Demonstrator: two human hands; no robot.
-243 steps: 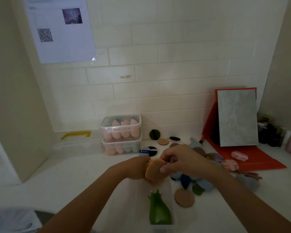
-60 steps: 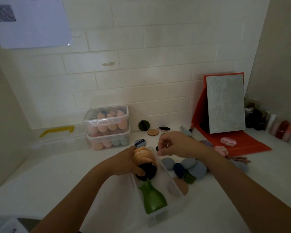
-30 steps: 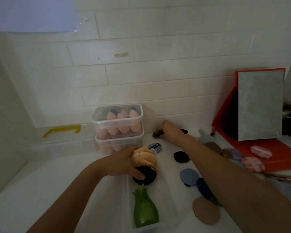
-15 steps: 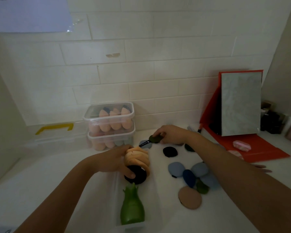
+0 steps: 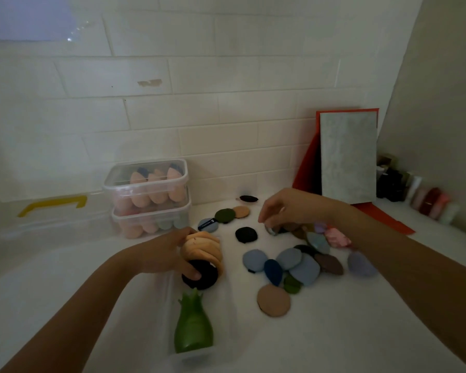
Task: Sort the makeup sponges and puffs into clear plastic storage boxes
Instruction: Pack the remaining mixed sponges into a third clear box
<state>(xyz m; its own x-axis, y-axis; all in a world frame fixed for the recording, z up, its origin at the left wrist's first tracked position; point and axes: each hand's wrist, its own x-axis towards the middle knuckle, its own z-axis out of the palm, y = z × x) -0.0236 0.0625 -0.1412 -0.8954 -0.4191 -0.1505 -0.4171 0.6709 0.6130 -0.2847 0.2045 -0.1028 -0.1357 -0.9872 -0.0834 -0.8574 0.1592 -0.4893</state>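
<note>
Two lidded boxes point(image 5: 148, 200) stand stacked against the back wall, sponges inside them. Left of the stack sits a handled bin point(image 5: 51, 219). In front, the left hand point(image 5: 162, 254) rests on a stack of puffs point(image 5: 203, 254) standing on edge in an open box point(image 5: 197, 356), with a bottle point(image 5: 193, 328) nearer the viewer in that box. Right of it, loose puffs point(image 5: 293, 265) lie scattered on the counter point(image 5: 334, 332). The right hand point(image 5: 285, 208) is over their far edge. A mirror point(image 5: 347, 157) leans at back right.

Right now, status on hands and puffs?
Left hand holding stacked puffs in the open box. Right hand reaching at loose pile. Nothing blocking.
</note>
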